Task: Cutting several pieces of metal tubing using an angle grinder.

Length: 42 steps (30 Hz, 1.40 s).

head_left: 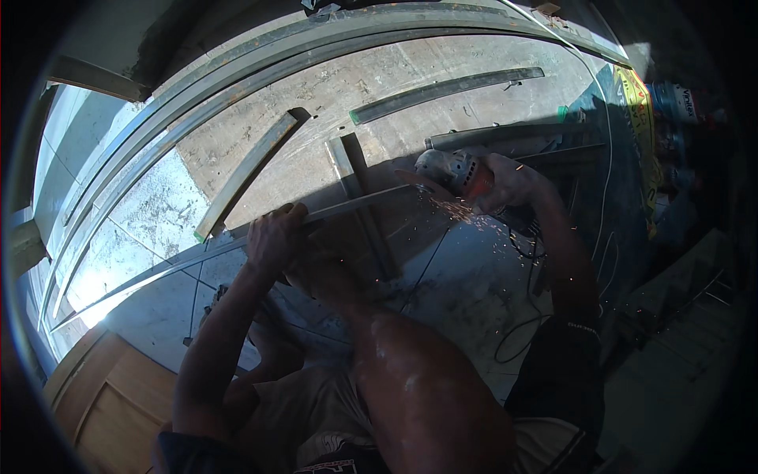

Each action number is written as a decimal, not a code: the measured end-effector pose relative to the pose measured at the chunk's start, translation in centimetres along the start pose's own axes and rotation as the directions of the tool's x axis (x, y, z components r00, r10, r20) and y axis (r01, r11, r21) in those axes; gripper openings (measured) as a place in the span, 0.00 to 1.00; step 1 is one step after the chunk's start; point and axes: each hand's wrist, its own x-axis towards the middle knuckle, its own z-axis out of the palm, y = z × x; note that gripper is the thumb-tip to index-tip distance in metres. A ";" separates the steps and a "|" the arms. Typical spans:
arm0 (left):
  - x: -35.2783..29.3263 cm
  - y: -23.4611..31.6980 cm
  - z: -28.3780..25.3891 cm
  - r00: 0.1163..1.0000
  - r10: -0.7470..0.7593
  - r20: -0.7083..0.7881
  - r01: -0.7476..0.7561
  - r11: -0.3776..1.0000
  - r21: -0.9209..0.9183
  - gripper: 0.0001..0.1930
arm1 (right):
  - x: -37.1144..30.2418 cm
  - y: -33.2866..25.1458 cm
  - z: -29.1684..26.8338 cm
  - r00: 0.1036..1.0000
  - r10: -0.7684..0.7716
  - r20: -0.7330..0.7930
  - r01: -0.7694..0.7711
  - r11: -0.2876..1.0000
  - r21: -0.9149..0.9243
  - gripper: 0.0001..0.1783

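My right hand (pixel 512 184) is closed around an angle grinder (pixel 476 180) with a grey metal head and a reddish body. Its disc (pixel 422 183) meets a long, thin metal bar (pixel 355 203), and orange sparks spray down and to the right. Left of the grinder, my left hand (pixel 272 238) is wrapped round the same bar. A shorter piece of metal tube (pixel 365 217) lies crosswise beneath the bar. The exact contact between disc and bar is blurred and partly in shadow.
Cut metal lengths lie beyond the bar, among them a tilted tube (pixel 249 175) and a dark one (pixel 446 93). Long metal bars (pixel 260 63) span the far side. A loose cord (pixel 505 347) coils at right. A wooden panel (pixel 118 387) lies at lower left, bottles (pixel 675 107) at far right.
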 end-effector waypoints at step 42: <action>1.5 -1.9 2.6 0.999 -0.035 -0.001 0.034 0.998 0.053 0.31 | -3.5 4.9 14.5 0.937 0.161 -0.310 0.102 0.722 0.684 0.27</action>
